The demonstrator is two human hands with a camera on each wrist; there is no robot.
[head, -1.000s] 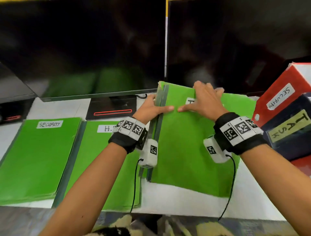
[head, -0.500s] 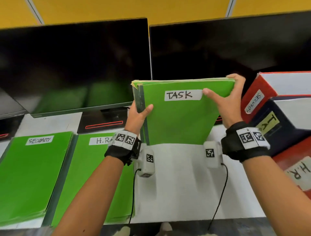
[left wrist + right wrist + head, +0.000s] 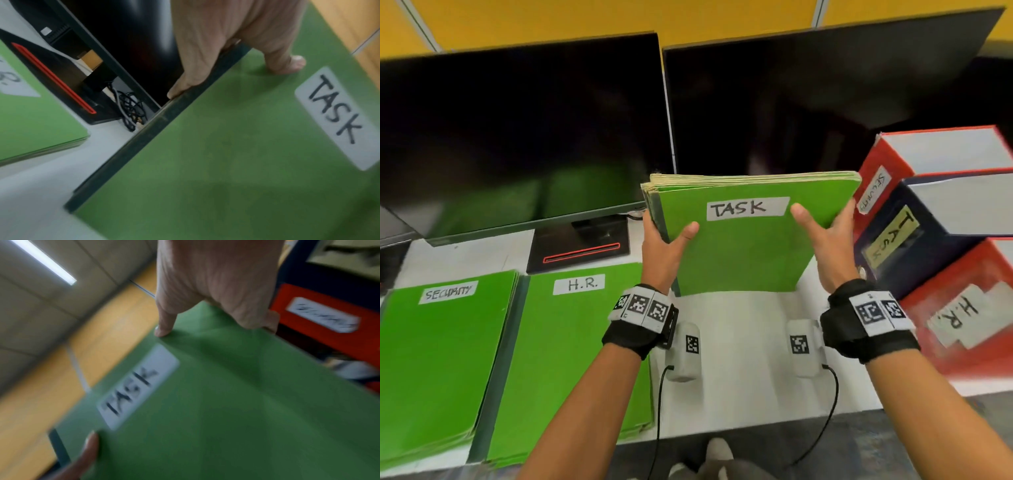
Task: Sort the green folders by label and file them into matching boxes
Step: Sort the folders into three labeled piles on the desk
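Note:
A stack of green folders labelled TASK (image 3: 743,253) stands tilted upright with its bottom edge near the white desk (image 3: 739,349). My left hand (image 3: 666,243) grips its dark spine side, thumb on the front cover. My right hand (image 3: 825,236) grips the right edge, thumb beside the label. The wrist views show the same TASK stack (image 3: 236,154) (image 3: 236,402) up close. Two more green stacks lie flat at the left: SECURITY (image 3: 431,359) and H.R. (image 3: 571,359). At the right stand a red SECURITY box (image 3: 883,181), a dark blue TASK box (image 3: 893,240) and a red H.R. box (image 3: 962,315).
Two dark monitors (image 3: 524,137) (image 3: 808,102) stand along the back of the desk, the left one on a black base with a red stripe (image 3: 582,250). Cables (image 3: 131,110) lie behind that base. Wrist camera leads hang over the desk's front edge.
The TASK stack went from lying on the desk under both hands to standing lifted and tilted upright. Since half a second ago both hands hold it with little change.

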